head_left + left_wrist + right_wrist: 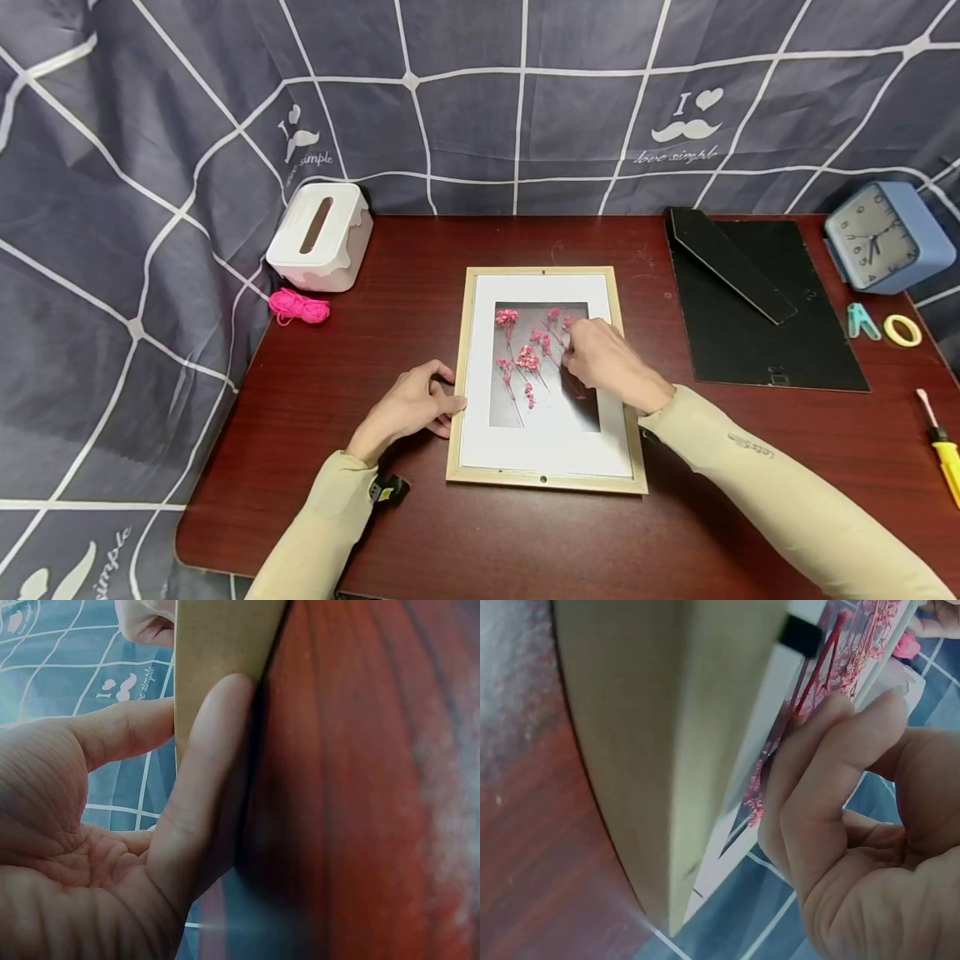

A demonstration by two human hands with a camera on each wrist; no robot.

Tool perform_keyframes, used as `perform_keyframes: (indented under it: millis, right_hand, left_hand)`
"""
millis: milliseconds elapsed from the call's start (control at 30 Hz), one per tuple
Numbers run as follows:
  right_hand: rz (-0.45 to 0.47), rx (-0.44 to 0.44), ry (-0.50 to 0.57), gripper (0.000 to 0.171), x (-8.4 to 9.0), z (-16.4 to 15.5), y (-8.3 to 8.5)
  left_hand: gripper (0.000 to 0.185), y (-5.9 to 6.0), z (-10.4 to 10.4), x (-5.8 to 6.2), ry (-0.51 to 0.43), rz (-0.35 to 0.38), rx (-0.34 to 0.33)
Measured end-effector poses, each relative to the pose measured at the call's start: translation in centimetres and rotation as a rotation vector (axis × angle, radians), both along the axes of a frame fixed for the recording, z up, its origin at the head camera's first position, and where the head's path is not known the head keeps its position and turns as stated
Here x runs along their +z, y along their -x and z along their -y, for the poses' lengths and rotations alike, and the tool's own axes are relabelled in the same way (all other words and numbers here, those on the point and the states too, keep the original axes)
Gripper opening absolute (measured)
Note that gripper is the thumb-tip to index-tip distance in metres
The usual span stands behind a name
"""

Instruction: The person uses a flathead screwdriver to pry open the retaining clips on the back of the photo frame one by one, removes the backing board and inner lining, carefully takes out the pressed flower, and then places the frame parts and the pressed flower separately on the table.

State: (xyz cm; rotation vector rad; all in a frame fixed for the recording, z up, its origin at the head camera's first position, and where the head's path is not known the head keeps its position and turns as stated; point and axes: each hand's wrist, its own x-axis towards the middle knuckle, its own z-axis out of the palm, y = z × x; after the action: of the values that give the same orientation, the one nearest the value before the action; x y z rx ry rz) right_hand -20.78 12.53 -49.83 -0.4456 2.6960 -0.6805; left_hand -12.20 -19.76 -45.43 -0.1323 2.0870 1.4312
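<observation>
While the left hand (411, 408) rests loose fingers against the frame (545, 480) edge, the right hand (603, 360) pinches pink dried flowers (525, 358). Sprigs lie just left of those fingertips, stems running toward the person.

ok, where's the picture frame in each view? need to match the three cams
Head: the wooden picture frame lies flat at table centre, between both hands.
Left wrist: its edge is the tan strip at top centre, with the left hand touching it.
Right wrist: it is the wide tan band running diagonally from the top, left of the fingers.
Shared landmark: the red-brown table.
</observation>
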Motion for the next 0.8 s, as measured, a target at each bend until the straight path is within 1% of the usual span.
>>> perform_keyframes:
  millis: [100, 200, 233, 333, 400, 467, 600, 667, 800]
  right_hand:
    - [0.086, -0.027, 0.013, 0.03, 3.3, 0.6, -1.1]
    - [0.121, -0.061, 0.022, 0.032, 6.4, 0.9, -2.3]
    - [0.121, -0.072, 0.029, 0.034, 6.9, 0.9, -2.6]
    - [0.126, -0.108, 0.059, 0.036, 7.7, 0.4, -3.2]
    - [0.126, -0.13, 0.078, 0.035, 8.0, 0.0, -3.5]
    - [0.117, -0.144, 0.103, 0.029, 8.2, -0.4, -3.7]
    - [0.063, -0.154, 0.133, 0.018, 8.7, -1.5, -4.5]
    - [0.031, -0.159, 0.132, 0.016, 9.0, -2.0, -4.9]
    - [0.012, -0.187, 0.146, 0.014, 9.7, -3.3, -5.7]
  left_hand:
    - [0.044, 0.0, 0.0, 0.0, 0.002, -0.001, 0.002]
    - [0.044, 0.0, 0.0, 0.0, 0.015, -0.002, -0.002]
    - [0.044, -0.1, 0.0, 0.0, 0.02, -0.002, -0.004]
    - [0.044, -0.1, 0.0, 0.0, 0.032, -0.004, -0.009]
    - [0.044, -0.1, 0.0, 0.0, 0.032, -0.005, -0.011]
    - [0.044, -0.1, -0.1, 0.0, 0.03, -0.008, -0.01]
    - [0.045, -0.1, -0.1, 0.1, 0.026, -0.01, -0.013]
    - [0.045, -0.1, -0.2, 0.1, 0.026, -0.008, -0.015]
    - [0.045, 0.0, -0.1, 0.1, 0.028, -0.006, -0.016]
